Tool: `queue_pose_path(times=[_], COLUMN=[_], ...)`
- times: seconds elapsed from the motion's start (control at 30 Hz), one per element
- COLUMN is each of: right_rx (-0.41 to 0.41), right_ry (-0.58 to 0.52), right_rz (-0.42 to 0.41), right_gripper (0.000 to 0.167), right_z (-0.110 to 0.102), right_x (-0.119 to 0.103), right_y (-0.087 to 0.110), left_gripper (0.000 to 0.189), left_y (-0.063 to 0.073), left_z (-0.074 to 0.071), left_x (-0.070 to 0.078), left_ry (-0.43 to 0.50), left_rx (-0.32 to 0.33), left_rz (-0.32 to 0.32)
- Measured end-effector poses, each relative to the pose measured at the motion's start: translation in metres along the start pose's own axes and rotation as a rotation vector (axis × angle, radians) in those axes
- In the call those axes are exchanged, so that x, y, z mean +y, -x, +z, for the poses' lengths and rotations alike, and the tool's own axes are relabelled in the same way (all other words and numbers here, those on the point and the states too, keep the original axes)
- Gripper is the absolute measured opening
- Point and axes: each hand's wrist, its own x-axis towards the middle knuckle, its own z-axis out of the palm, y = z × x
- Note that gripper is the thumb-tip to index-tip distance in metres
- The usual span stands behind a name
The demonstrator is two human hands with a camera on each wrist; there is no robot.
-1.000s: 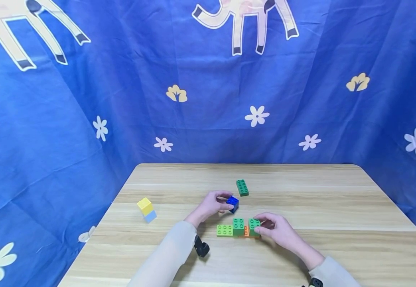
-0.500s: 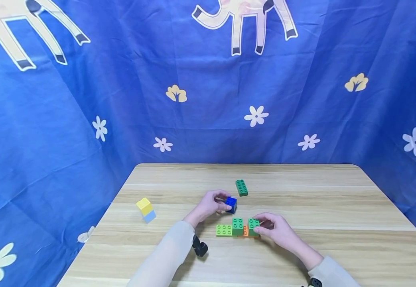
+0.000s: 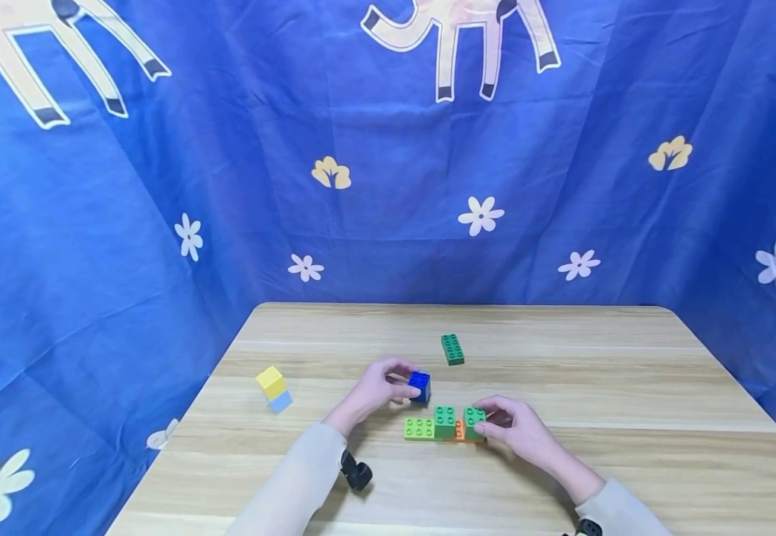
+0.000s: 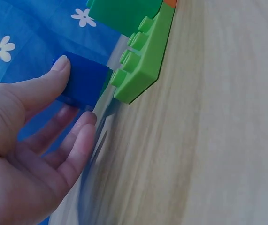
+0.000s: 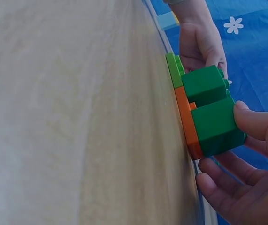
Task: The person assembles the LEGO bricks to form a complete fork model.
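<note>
Shifting the blue block (image 3: pixel 421 381), pinched in left hand (image 3: pixel 377 387), leftward, apparently aligning with lime brick (image 3: pixel 419 429) near those fingertips; gripping rightmost green block (image 3: pixel 472 423) with right hand (image 3: pixel 520 428).

Pale grey sleeves (image 3: pixel 299 480), black wrist cameras (image 3: pixel 357 473)

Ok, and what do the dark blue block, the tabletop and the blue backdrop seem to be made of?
Dark blue block: probably hard plastic, smooth and low-sheen, with moulded studs on top.
Tabletop: wood or wood-look laminate, smooth with a soft sheen; the pale grain streaks fit either.
Blue backdrop: likely printed cloth, matte, hanging in creased folds.
</note>
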Motion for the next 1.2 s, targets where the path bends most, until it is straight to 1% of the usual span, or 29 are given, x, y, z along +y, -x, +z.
queue_pose_path(times=[0.1,0.23,0.27,0.5,0.67,0.87,0.97,1.03,1.2], right_rx=[0.002,0.011,0.013,0.009,0.009,0.014,0.019,0.022,0.026], right_ry=[0.007,-0.003,-0.008,-0.014,-0.011,-0.026,-0.030,-0.032,-0.034], right_rz=[0.016,0.041,0.046,0.036,0.030,0.041,0.046,0.047,0.049], right_gripper=[0.036,0.036,0.036,0.039,0.040,0.041,0.041,0.041,0.041], right_z=[0.000,0.000,0.000,0.000,0.000,0.000,0.000,0.000,0.002], right_x=[-0.003,-0.004,-0.004,-0.002,-0.003,-0.004,-0.005,-0.005,-0.003], right_y=[0.001,0.002,0.002,0.002,0.002,0.002,0.003,0.003,0.003], left_gripper=[0.044,0.042,0.041,0.040,0.041,0.039,0.039,0.039,0.040], left_y=[0.010,0.026,0.028,0.040,0.047,0.056,0.060,0.062,0.059], left_z=[0.000,0.000,0.000,0.000,0.001,0.002,0.004,0.006,0.008], left_x=[0.012,0.030,0.031,0.032,0.033,0.035,0.036,0.033,0.016], left_ry=[0.004,0.023,0.028,0.036,0.039,0.045,0.039,0.042,0.056], left_rx=[-0.015,-0.037,-0.041,-0.044,-0.039,-0.015,-0.015,-0.021,-0.022], left_rz=[0.016,0.020,0.020,0.006,0.011,0.018,0.014,0.013,0.013])
